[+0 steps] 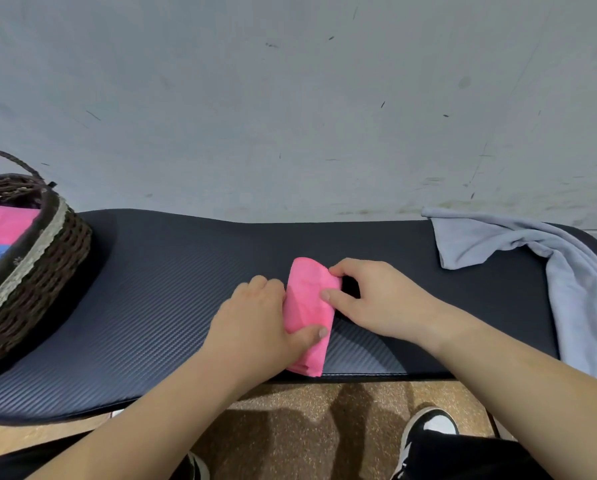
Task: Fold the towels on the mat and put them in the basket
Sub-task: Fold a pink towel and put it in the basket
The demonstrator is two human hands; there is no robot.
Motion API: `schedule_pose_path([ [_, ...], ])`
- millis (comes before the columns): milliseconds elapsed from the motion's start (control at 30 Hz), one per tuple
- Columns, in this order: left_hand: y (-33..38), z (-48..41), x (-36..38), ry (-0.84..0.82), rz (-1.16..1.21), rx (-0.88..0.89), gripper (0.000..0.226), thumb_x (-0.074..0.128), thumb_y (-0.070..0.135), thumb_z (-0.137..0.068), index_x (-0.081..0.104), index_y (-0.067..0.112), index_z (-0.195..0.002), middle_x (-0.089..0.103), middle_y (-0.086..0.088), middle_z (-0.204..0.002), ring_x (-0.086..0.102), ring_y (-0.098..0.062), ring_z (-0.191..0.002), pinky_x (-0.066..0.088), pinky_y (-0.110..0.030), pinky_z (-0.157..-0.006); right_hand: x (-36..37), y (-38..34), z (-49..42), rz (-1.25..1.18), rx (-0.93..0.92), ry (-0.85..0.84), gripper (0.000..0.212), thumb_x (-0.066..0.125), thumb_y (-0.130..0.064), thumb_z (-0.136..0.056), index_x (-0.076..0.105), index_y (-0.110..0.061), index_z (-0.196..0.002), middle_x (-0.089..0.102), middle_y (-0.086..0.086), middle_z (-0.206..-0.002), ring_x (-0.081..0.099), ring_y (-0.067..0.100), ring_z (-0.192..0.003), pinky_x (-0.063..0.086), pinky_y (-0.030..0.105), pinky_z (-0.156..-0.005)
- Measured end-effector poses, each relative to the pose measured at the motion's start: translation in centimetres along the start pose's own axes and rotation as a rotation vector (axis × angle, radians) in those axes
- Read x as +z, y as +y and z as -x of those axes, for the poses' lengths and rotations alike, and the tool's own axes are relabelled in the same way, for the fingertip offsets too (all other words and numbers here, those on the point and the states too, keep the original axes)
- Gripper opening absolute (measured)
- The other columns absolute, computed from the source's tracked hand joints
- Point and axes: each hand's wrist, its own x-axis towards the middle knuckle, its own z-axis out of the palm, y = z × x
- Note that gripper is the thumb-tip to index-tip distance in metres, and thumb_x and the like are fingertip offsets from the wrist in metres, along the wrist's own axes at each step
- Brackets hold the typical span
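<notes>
– Grip state, head view?
– Left grip (pixel 255 317) pinches folded pink towel (pixel 307 303), thumb on top; right grip (pixel 376 299) pinches its right side.
– Towel position?
– Centre of mat (pixel 151 289), reaching front edge. Basket (pixel 47 271) at left end; grey towel (pixel 574 278) at right end.

Dark ribbed mat (pixel 169 289), wicker basket (pixel 47 271) at left, folded pink towel (pixel 307 299) centre, crumpled grey towel (pixel 574 278) right

Pink towel (pixel 309 306), grey towel (pixel 532 251), ribbed black mat (pixel 169 289).
</notes>
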Motion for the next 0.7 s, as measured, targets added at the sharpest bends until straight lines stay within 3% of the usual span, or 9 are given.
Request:
schedule_pose_path([
  [67,-0.1,0.0,-0.1,-0.049,0.175,-0.006,0.048,0.071,0.065,-0.076,0.041,0.029,-0.085,0.051,0.011,-0.088,0.049,-0.008,-0.076,0.036,-0.027,-0.061,-0.3,0.3,-0.1,-0.048,-0.008,-0.016,0.050,0.069,-0.047,-0.091,0.058,-0.028,-0.136,0.067,-0.010,-0.129,0.061,0.011,-0.119,0.049,0.036,-0.103],
  [133,-0.4,-0.1,-0.6,-0.040,0.238,0.060,0.044,0.076,0.053,-0.077,0.040,0.030,-0.089,0.053,0.011,-0.084,0.049,-0.006,-0.071,0.033,-0.026,-0.056,-0.9,0.5,0.0,-0.141,-0.023,-0.054,0.083,0.078,-0.039,-0.085,0.036,-0.031,-0.157,0.053,-0.013,-0.149,0.049,0.005,-0.137,0.039,0.029,-0.115],
  [200,-1.0,0.1,-1.1,-0.006,0.226,0.153,0.041,0.075,0.047,-0.081,0.037,0.036,-0.093,0.054,0.014,-0.083,0.051,-0.006,-0.072,0.036,-0.027,-0.058,-1.3,0.3,0.1,-0.186,-0.078,-0.092,0.100,0.085,-0.032,-0.080,0.026,-0.037,-0.160,0.043,-0.020,-0.154,0.039,-0.003,-0.142,0.031,0.021,-0.119],
  [267,-1.7,0.4,-1.3,0.066,0.162,0.244,0.037,0.072,0.045,-0.085,0.037,0.040,-0.096,0.053,0.020,-0.083,0.053,-0.006,-0.073,0.040,-0.027,-0.060,-1.4,-0.1,0.2,-0.159,-0.152,-0.084,0.089,0.088,-0.028,-0.076,0.042,-0.040,-0.152,0.047,-0.025,-0.148,0.043,-0.006,-0.136,0.033,0.017,-0.114],
  [333,-2.5,0.9,-1.6,0.178,0.119,0.324,0.033,0.070,0.046,-0.088,0.041,0.042,-0.103,0.055,0.023,-0.088,0.055,-0.005,-0.076,0.044,-0.027,-0.062,-1.5,-0.9,0.2,-0.116,-0.197,-0.056,0.056,0.087,-0.028,-0.075,0.064,-0.038,-0.124,0.064,-0.023,-0.123,0.059,-0.002,-0.115,0.047,0.023,-0.099],
  [400,-3.4,1.4,-2.1,0.227,0.116,0.346,0.037,0.070,0.049,-0.088,0.045,0.043,-0.115,0.061,0.023,-0.104,0.060,-0.004,-0.088,0.052,-0.030,-0.070,-1.7,-2.0,0.5,-0.158,-0.192,-0.036,0.033,0.084,-0.026,-0.076,0.067,-0.032,-0.103,0.070,-0.016,-0.099,0.064,0.004,-0.094,0.054,0.030,-0.082],
  [500,-5.3,2.5,-3.4,0.156,0.191,0.229,0.054,0.074,0.055,-0.081,0.049,0.044,-0.128,0.060,0.025,-0.119,0.059,0.001,-0.103,0.053,-0.029,-0.084,-2.2,-3.9,0.8,-0.266,-0.167,-0.020,0.026,0.079,-0.021,-0.077,0.065,-0.031,-0.095,0.071,-0.012,-0.092,0.066,0.006,-0.085,0.057,0.031,-0.075],
  [600,-7.5,4.0,-5.1,0.095,0.452,0.074,0.049,0.084,0.048,-0.071,0.059,0.044,-0.113,0.065,0.024,-0.105,0.061,0.003,-0.096,0.055,-0.026,-0.079,-2.1,-5.9,0.8,-0.368,-0.097,-0.034,0.027,0.079,-0.018,-0.078,0.065,-0.032,-0.096,0.071,-0.011,-0.094,0.067,0.005,-0.086,0.058,0.030,-0.077],
  [700,-9.4,5.1,-7.3,0.116,0.699,-0.045,0.043,0.088,0.031,-0.069,0.063,0.036,-0.104,0.070,0.011,-0.098,0.068,-0.006,-0.088,0.060,-0.034,-0.078,-1.2,-8.3,1.1,-0.558,-0.036,-0.046,0.029,0.081,-0.023,-0.080,0.067,-0.037,-0.101,0.073,-0.007,-0.099,0.072,0.014,-0.093,0.061,0.037,-0.082],
])
